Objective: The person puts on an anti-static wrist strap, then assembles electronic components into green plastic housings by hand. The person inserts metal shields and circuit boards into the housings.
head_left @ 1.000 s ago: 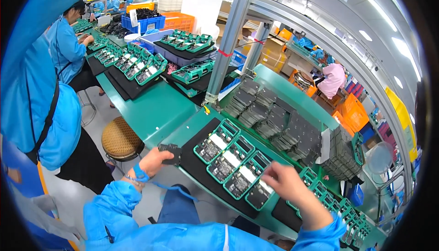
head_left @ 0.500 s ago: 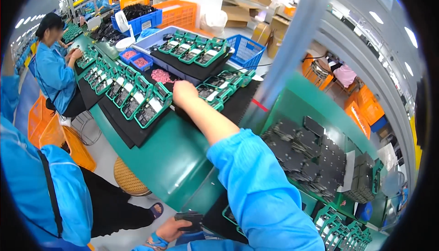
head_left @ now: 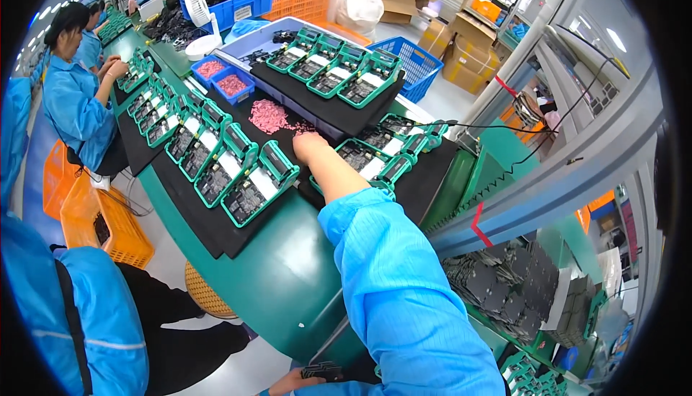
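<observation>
My right hand (head_left: 308, 147) reaches across the green bench, its fingers curled down at the near edge of a pile of small pink pieces (head_left: 268, 116) on a black mat. What is between its fingertips, if anything, is hidden. Close beside it on the right lie green frames (head_left: 364, 156) holding dark circuit boards. To its left stands a row of similar green frames with boards (head_left: 238, 198). Low in the picture, my left hand (head_left: 288, 383) grips a few thin dark plates (head_left: 323, 371), partly hidden by my right sleeve.
Two small blue trays (head_left: 232, 87) of pink pieces sit beyond the pile. More framed boards rest on a lilac bin (head_left: 303, 113). A grey metal post (head_left: 461, 226) crosses on the right, near stacked dark plates (head_left: 504, 280). Another person (head_left: 79, 107) works at far left.
The view has shifted, so the bench sits differently in it. My right hand stays by the pink pile, nearer its edge. My left hand with the plates shows lower and less fully.
</observation>
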Available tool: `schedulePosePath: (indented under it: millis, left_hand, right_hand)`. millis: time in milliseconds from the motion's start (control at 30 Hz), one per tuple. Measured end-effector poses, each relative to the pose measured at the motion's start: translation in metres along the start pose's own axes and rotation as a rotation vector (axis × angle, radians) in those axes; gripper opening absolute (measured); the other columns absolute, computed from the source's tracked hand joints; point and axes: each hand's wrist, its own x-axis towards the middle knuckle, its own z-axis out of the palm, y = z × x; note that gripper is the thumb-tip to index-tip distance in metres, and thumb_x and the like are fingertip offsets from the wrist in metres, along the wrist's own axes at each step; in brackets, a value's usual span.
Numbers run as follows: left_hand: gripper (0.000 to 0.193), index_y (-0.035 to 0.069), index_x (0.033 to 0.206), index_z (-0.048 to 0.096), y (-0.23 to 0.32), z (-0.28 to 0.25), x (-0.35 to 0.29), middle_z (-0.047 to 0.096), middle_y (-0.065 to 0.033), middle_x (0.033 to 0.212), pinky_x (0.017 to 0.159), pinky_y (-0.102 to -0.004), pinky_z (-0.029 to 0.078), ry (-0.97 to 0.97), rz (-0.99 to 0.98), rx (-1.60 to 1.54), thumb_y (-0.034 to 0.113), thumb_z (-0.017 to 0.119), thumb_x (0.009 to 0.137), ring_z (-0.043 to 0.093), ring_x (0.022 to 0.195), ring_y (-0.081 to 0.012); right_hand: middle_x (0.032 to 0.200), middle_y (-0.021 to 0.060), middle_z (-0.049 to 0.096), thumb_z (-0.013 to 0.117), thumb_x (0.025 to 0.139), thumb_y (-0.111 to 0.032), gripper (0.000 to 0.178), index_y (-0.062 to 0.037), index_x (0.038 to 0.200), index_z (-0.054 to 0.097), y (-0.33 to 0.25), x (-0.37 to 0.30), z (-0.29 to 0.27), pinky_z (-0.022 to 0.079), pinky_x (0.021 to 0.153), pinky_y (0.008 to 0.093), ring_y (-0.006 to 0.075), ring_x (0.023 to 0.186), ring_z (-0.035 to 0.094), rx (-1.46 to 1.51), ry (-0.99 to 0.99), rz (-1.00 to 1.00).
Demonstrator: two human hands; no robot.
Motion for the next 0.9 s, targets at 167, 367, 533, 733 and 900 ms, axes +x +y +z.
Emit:
schedulePosePath:
  millis: [167,367,533,733,900]
  left_hand:
    - [0.035,0.001,0.119,0.052,0.013,0.003,0.004,0.057,-0.0109,0.116,0.093,-0.0339,0.042,0.023,-0.05,-0.015,0.018,0.051,0.088,0.054,0.106,-0.0216]
    - [0.035,0.0,0.12,0.051,0.023,0.009,0.0,0.057,-0.0119,0.117,0.094,-0.0333,0.042,0.071,-0.117,-0.027,0.014,0.052,0.088,0.054,0.106,-0.0218]
    - [0.036,-0.001,0.121,0.05,0.029,0.017,-0.005,0.057,-0.0126,0.118,0.095,-0.0328,0.041,0.108,-0.184,-0.038,0.011,0.052,0.087,0.055,0.107,-0.0219]
    - [0.037,-0.003,0.122,0.049,0.037,0.026,-0.01,0.057,-0.0136,0.119,0.096,-0.0322,0.041,0.148,-0.264,-0.046,0.008,0.052,0.086,0.055,0.107,-0.0221]
    - [0.038,-0.004,0.123,0.048,0.041,0.037,-0.009,0.057,-0.0143,0.119,0.098,-0.0317,0.04,0.145,-0.335,-0.036,0.005,0.052,0.086,0.056,0.108,-0.0222]
  right_hand:
    - [0.114,0.0208,0.059,0.043,0.082,-0.008,0.033,-0.0006,0.106,0.064,-0.004,0.002,-0.003,0.047,0.089,0.0394,0.0333,0.105,0.058,0.007,-0.046,-0.008]
    - [0.118,0.0169,0.058,0.044,0.085,-0.01,0.032,-0.0033,0.109,0.063,-0.001,0.008,0.001,0.046,0.09,0.0379,0.0307,0.11,0.056,0.015,-0.153,0.001]
    - [0.103,0.0184,0.063,0.049,0.081,-0.009,0.024,-0.002,0.095,0.067,0.003,0.011,0.007,0.051,0.081,0.0386,0.0305,0.096,0.063,-0.025,-0.022,-0.063]
    - [0.097,0.0179,0.065,0.066,0.071,-0.01,0.021,-0.0018,0.09,0.068,0.008,0.006,-0.016,0.051,0.08,0.0382,0.0308,0.093,0.063,0.145,0.102,0.132]
    - [0.087,0.0195,0.066,0.066,0.068,-0.001,0.012,0.0029,0.079,0.066,0.029,0.003,-0.041,0.054,0.066,0.0356,0.0264,0.083,0.066,0.513,0.042,0.312]
